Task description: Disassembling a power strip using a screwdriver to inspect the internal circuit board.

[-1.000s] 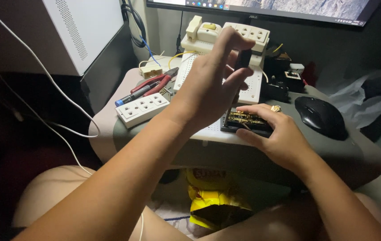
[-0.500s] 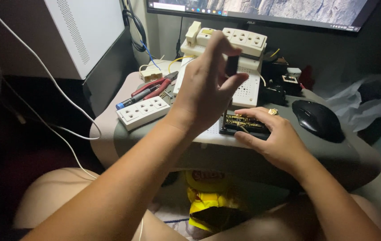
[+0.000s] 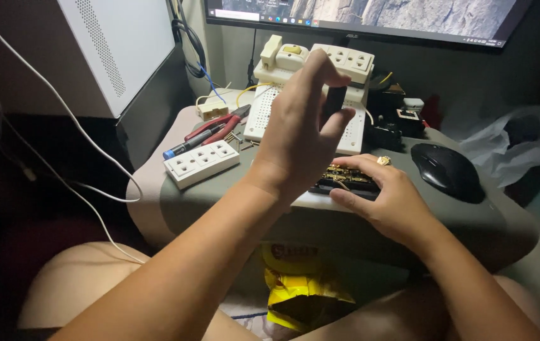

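From the head view, my left hand [image 3: 301, 136] is raised over the desk [image 3: 232, 202], pinching a small black part [image 3: 334, 104], while my right hand [image 3: 387, 202] grips the black strip [image 3: 345, 180] with brass contacts; I judge fitting comes next, needing careful alignment. A crumpled yellow packet [image 3: 301, 290] lies below the desk, a white socket block [image 3: 201, 163] left.

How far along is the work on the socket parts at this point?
Done: one white socket strip lies closed on the desk. In hand: the left hand holds a small black part raised, and the right hand steadies an open black unit with brass contacts. Left: that unit is not yet closed.
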